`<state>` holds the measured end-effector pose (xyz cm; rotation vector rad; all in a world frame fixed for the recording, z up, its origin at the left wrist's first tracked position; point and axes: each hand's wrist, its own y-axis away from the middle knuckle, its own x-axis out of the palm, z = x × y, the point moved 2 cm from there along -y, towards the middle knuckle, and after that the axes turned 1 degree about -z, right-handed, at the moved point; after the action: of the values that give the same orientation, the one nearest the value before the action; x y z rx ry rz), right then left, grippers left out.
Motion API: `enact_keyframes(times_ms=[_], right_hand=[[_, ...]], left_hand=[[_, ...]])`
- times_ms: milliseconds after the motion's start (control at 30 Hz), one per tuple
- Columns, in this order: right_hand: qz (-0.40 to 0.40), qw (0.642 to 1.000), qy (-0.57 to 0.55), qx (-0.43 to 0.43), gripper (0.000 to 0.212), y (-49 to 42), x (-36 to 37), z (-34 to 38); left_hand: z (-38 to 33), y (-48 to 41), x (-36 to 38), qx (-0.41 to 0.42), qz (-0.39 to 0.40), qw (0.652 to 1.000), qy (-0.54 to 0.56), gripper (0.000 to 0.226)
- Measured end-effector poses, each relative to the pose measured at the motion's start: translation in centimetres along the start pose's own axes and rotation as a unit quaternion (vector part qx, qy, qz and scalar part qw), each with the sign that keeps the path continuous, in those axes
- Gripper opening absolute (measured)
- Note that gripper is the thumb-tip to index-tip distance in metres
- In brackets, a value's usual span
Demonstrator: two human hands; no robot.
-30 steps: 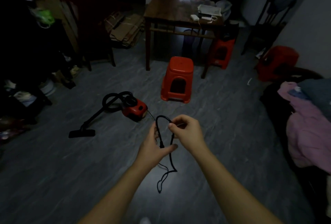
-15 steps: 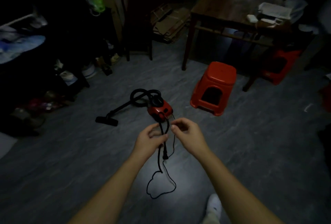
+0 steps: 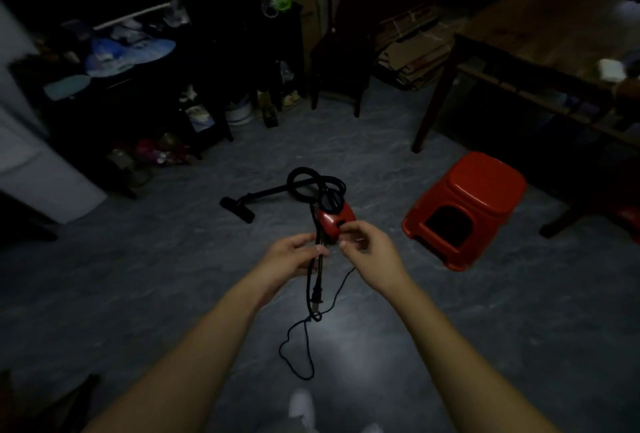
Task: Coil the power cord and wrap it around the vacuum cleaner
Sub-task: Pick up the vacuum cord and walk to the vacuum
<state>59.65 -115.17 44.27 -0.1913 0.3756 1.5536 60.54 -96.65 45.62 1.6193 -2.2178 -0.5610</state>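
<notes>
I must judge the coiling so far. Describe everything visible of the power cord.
The power cord is thin, black and flexible. The left hand grips a few strands bunched upright in front of the red vacuum cleaner. Its plug hangs below that hand, and a slack loop dangles lower still. One thin strand rises to the right hand, which pinches it.
</notes>
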Motion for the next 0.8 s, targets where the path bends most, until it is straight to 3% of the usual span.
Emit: enact_keyframes(times_ms=[100, 267, 467, 667, 800], right_hand=[[0.021, 0.998, 0.037, -0.036, 0.034, -2.6, -0.4, 0.8], [0.039, 0.998, 0.043, -0.015, 0.043, -4.9, 0.4, -1.9], [0.077, 0.996, 0.028, 0.021, 0.033, -5.7, 0.6, -6.6], [0.116, 0.992, 0.001, 0.042, 0.015, -4.4, -1.5, -11.5], [0.157, 0.986, -0.005, 0.062, 0.006, -3.0, -4.2, -15.7]], left_hand=[[-0.2, -1.5, 0.0, -0.004, 0.005, 1.000, -0.019, 0.017], [1.6, -4.2, -0.1, -0.058, 0.002, 0.997, -0.053, 0.029], [5.4, -5.0, 1.7, -0.125, -0.022, 0.990, -0.066, 0.032], [9.7, -4.1, 7.1, -0.143, -0.091, 0.986, -0.011, 0.026], [13.2, -3.5, 12.8, -0.113, -0.210, 0.969, 0.063, 0.020]])
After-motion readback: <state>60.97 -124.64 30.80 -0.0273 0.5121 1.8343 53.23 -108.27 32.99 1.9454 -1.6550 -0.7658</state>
